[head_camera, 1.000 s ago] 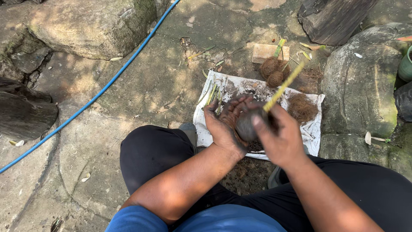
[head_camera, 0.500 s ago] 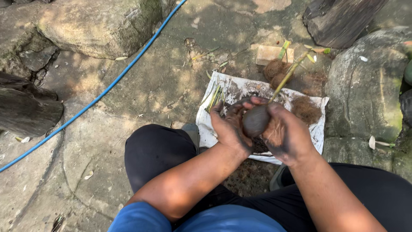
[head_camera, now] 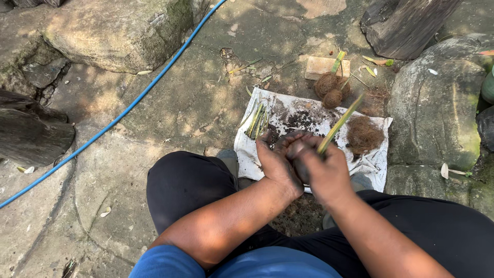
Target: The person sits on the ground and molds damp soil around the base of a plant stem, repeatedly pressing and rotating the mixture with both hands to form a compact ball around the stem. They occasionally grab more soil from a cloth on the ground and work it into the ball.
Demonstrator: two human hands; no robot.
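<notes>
My left hand (head_camera: pixel 278 163) and my right hand (head_camera: pixel 323 170) are cupped together around a dark soil ball (head_camera: pixel 299 154) that carries a thin green plant stem (head_camera: pixel 339 123) pointing up and to the right. Both hands are dirty with soil. They hover over a white cloth (head_camera: pixel 257 159) spread on the stone ground between my knees. On the cloth lie a bundle of green cuttings (head_camera: pixel 256 121), loose dark soil (head_camera: pixel 298 119) and a clump of brown fibre (head_camera: pixel 363 135).
Two finished fibre-wrapped balls (head_camera: pixel 329 88) with stems sit beyond the cloth beside a small wooden block (head_camera: pixel 320 66). A blue hose (head_camera: pixel 128 108) runs diagonally across the paving. Large rocks (head_camera: pixel 118 31) stand at the left, top and right (head_camera: pixel 437 103).
The hands have closed more fully around the soil ball, covering most of it. The stem has tilted a little and the view has shifted slightly.
</notes>
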